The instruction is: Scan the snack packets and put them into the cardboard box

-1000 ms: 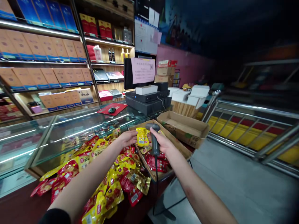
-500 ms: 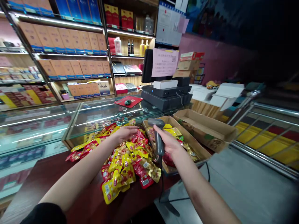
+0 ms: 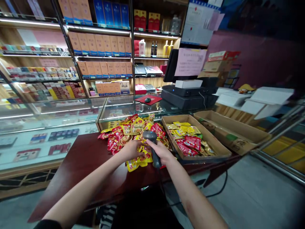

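My right hand (image 3: 163, 152) is wrapped around the handle of a dark grey barcode scanner (image 3: 156, 156), held upright over the near side of a heap of snack packets (image 3: 135, 125). The packets are shiny, red, yellow and gold. Just left of the scanner, my left hand (image 3: 132, 150) reaches over the heap with its fingers apart and a little bent. Its fingertips are at a yellow packet (image 3: 137, 163) near the front; whether they touch it is unclear. To the right of the scanner, a cardboard box (image 3: 207, 135) holds more packets.
A second cardboard box (image 3: 247, 133) stands further right. Behind the heap are a glass display counter (image 3: 119, 109), a red mouse pad (image 3: 153, 99) and a black checkout machine (image 3: 188, 95). The scanner's cable hangs past the dark red table (image 3: 90, 152). A metal rail (image 3: 281, 140) is at right.
The scanner in my right hand has moved left, from the box's edge to over the heap. My left hand has come down nearer to the front packets. The view has turned left.
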### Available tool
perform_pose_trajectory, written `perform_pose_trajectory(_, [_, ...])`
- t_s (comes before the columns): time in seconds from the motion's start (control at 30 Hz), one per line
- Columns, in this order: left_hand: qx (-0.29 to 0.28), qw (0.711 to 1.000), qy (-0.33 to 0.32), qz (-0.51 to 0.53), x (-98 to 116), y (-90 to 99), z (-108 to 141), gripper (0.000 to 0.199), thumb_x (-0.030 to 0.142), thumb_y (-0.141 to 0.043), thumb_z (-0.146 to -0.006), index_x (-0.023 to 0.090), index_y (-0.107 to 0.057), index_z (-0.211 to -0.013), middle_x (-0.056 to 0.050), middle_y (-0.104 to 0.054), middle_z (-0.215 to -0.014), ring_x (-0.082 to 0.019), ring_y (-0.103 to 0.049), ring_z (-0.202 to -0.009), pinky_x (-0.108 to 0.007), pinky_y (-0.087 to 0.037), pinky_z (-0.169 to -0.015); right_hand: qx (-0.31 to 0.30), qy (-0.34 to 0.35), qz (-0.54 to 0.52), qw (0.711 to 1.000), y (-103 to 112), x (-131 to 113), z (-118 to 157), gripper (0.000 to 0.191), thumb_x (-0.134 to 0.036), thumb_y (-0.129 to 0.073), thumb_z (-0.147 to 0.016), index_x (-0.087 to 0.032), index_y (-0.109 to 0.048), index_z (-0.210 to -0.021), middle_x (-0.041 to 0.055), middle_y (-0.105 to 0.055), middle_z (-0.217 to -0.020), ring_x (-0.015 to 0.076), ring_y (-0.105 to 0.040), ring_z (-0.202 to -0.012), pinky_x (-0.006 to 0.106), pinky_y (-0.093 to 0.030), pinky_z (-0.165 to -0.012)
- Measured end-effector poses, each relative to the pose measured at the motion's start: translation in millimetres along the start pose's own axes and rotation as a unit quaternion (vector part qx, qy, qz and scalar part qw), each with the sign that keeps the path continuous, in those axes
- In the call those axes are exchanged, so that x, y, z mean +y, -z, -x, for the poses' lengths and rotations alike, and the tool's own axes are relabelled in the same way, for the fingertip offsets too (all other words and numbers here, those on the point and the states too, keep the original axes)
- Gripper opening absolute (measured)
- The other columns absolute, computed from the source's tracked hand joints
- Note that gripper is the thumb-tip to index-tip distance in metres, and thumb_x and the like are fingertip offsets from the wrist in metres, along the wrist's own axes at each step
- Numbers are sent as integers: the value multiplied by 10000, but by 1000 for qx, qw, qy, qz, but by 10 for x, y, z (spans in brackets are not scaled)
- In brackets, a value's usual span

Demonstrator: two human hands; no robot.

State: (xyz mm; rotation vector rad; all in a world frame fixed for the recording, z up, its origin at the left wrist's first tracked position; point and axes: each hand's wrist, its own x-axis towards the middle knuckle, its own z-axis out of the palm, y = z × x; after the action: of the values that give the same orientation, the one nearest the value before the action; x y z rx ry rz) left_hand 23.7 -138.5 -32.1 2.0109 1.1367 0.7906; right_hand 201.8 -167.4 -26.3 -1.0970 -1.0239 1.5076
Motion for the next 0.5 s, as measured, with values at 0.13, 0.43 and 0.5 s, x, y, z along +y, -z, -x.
perform_pose_trajectory(0.13, [-31,969,-50,-240,62,-206,226,381,290,-797,-564,194,-697,-919,-117,-642,-962,-311,-554,-1015,-384,-403,-923,53,34,56,996,23,143,220,336,-429,-702,-700,-169,-653,-908,23,-685,-815,149,-631,-739,249,-514,-662])
perform_pose_trajectory(0.43, [-73,933,-16,-351,34,-262,271,289,248,-656,-667,166,-690,-943,-110,-679,-904,-239,-613,-861,-295,-451,-755,42,11,50,998,26,285,644,286,-421,-689,-724,-178,-609,-850,10,-646,-734,100,-570,-555,198,-437,-466])
perform_pose_trajectory(0.5, [-59,960,29,-271,-5,-171,213,226,229,-644,-658,177,-700,-871,-66,-690,-818,-197,-617,-778,-255,-449,-710,44,26,52,997,10,279,709,293,-418,-690,-724,-178,-598,-863,9,-650,-772,89,-560,-549,193,-432,-465])
